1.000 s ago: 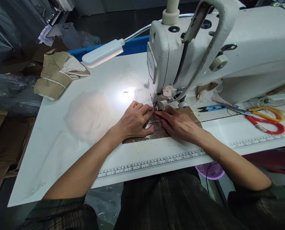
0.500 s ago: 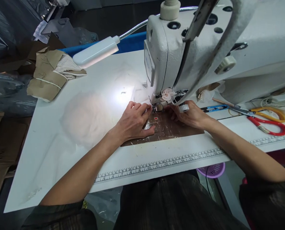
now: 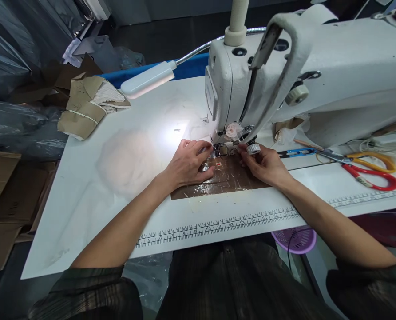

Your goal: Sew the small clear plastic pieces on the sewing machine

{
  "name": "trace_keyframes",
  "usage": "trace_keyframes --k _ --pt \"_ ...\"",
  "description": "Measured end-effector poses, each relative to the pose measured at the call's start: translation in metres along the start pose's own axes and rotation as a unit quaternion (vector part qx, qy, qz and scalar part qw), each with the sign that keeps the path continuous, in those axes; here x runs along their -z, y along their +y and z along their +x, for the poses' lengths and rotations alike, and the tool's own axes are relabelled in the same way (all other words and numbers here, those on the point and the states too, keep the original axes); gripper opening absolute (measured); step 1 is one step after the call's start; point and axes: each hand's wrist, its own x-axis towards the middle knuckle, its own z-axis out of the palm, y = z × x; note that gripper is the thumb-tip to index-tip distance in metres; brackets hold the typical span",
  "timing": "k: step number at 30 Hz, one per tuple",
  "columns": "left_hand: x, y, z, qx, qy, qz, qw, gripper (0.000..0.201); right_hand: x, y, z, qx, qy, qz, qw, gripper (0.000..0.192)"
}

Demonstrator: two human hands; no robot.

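Note:
A white sewing machine (image 3: 223,84) stands over a glossy brown plate cover (image 3: 229,180) with a small red mark. My left hand (image 3: 191,164) lies palm down on the left part of the cover, thumb apart, its fingertips beside the presser foot (image 3: 222,150). On the other side of the foot is my right hand (image 3: 266,166), its thumb and fingers pinched together by a white ridged knob (image 3: 253,149); what they hold is too small to make out. A pale fabric rosette (image 3: 233,130) sits on the machine near the needle. Sheer pale fabric (image 3: 128,162) spreads leftward from my left hand.
A lamp (image 3: 148,81) on a bendy metal neck lights the white table. Red- and orange-handled scissors (image 3: 367,166) and blue thread snips (image 3: 298,153) lie to the right. A tied brown-paper bundle (image 3: 85,106) sits back left. A ruler strip (image 3: 218,227) runs along the front edge.
My right hand has drawn slightly back toward me from under the machine head, so more of its fingers show. My left hand stays nearly in place. The whole view has shifted a little.

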Motion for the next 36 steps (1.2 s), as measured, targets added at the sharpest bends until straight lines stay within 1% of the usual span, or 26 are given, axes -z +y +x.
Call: trace_keyframes --k 3,6,10,13,16,22,27,32,36 --pt "0.001 0.002 0.000 0.012 0.003 0.012 1.000 0.041 0.000 0.000 0.000 0.016 0.004 -0.008 1.000 0.036" --pt "0.003 0.004 0.000 0.023 -0.007 0.016 1.000 0.044 0.001 0.000 0.001 0.013 0.004 0.001 1.000 0.037" --pt "0.004 0.005 0.001 0.046 -0.048 0.010 0.998 0.053 0.001 0.005 0.002 0.018 0.000 0.021 1.000 0.037" --pt "0.005 0.006 0.002 0.069 -0.087 -0.002 0.994 0.059 0.000 0.009 0.002 0.027 0.001 0.037 0.999 0.033" --pt "0.006 0.007 0.003 0.082 -0.110 -0.005 0.991 0.062 0.000 0.011 0.002 0.030 0.003 0.039 0.999 0.029" --pt "0.007 0.009 0.003 0.098 -0.116 0.013 0.988 0.064 -0.001 0.010 0.001 0.046 0.011 0.000 0.999 0.023" --pt "0.008 0.010 0.003 0.101 -0.116 0.013 0.988 0.063 -0.001 0.007 0.000 0.053 0.022 -0.029 0.998 0.023" --pt "0.008 0.010 0.004 0.099 -0.114 0.017 0.988 0.063 0.000 0.006 -0.001 0.082 0.017 -0.045 0.996 0.023" --pt "0.007 0.010 0.004 0.103 -0.112 0.018 0.988 0.063 0.001 0.002 -0.003 0.110 0.019 -0.078 0.991 0.025"
